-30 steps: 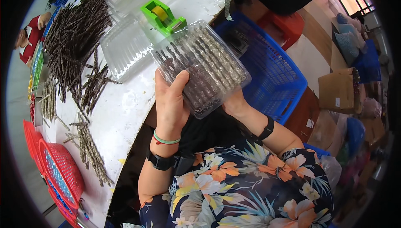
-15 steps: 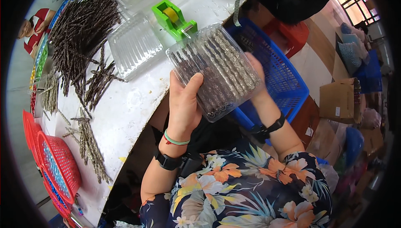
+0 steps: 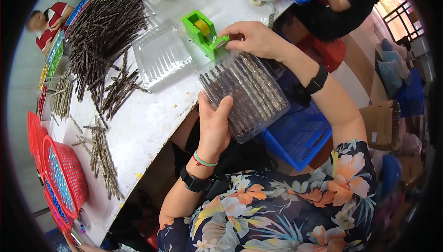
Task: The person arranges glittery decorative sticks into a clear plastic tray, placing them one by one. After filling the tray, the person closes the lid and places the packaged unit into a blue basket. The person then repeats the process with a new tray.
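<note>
My left hand (image 3: 215, 127) grips the near left side of a clear plastic box (image 3: 244, 134), thumb on top. Inside lie glittery twisted sticks (image 3: 251, 83) in a row, darker on the left and silvery on the right. The box is tilted, just off the table's edge. Beyond it stands a green tape dispenser (image 3: 207, 51) with a yellow core (image 3: 201, 27). My right hand (image 3: 254, 37) reaches over the box's far edge, finger and thumb closed at the dispenser's cutting end, on the tape's end; the clear tape itself barely shows.
An empty ribbed clear tray (image 3: 161, 63) lies left of the dispenser. Dark twisted sticks (image 3: 104, 26) are heaped farther left, silvery ones (image 3: 102, 160) nearer. Red baskets (image 3: 76, 173) line the left edge. A blue crate (image 3: 300, 141) stands below right. A person in black (image 3: 344, 17) sits far right.
My right hand has let go of the box's right side and moved up and left to the tape dispenser. My left hand still holds the box.
</note>
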The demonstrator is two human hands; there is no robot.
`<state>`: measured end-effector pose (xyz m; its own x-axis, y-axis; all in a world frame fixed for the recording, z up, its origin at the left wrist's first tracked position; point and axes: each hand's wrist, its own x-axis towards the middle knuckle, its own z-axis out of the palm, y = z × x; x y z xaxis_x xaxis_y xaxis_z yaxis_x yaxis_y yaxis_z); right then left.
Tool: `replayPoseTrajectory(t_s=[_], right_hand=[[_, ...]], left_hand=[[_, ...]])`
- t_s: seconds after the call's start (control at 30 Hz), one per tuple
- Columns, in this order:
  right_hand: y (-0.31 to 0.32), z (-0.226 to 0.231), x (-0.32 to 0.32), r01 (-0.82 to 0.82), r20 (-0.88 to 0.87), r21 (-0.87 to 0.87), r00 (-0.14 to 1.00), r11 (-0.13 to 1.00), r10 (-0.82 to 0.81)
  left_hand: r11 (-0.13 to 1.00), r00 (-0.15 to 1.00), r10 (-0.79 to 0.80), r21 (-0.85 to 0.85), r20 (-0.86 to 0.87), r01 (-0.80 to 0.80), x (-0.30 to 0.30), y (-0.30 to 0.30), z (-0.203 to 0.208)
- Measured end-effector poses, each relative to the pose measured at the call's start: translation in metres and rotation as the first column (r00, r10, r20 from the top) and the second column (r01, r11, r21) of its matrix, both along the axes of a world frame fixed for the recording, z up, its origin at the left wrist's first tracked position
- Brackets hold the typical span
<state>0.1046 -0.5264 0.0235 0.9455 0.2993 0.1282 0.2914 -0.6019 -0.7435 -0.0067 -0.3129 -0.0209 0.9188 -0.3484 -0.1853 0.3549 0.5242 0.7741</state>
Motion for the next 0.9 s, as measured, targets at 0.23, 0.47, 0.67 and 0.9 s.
replayPoseTrajectory(t_s=[0.23,0.47,0.67,0.9], right_hand=[[0.004,-0.002,0.006,-0.06,0.162,-0.087,0.984,0.994,0.074],[0.022,0.014,0.013,-0.039,0.033,-0.13,0.999,0.991,0.043],[0.023,0.01,0.017,-0.026,-0.097,0.0,0.995,1.0,0.026],[0.023,0.003,0.02,-0.025,-0.117,0.054,0.993,0.998,0.031]], left_hand=[[1.0,0.998,0.021,0.001,0.052,-0.021,-0.005,0.002,0.008],[1.0,1.0,0.008,-0.013,0.024,-0.008,-0.006,0.011,0.024],[1.0,0.995,0.024,0.003,0.092,-0.025,-0.018,0.005,0.017],[1.0,0.996,0.026,0.004,0.079,-0.027,-0.028,0.003,0.012]])
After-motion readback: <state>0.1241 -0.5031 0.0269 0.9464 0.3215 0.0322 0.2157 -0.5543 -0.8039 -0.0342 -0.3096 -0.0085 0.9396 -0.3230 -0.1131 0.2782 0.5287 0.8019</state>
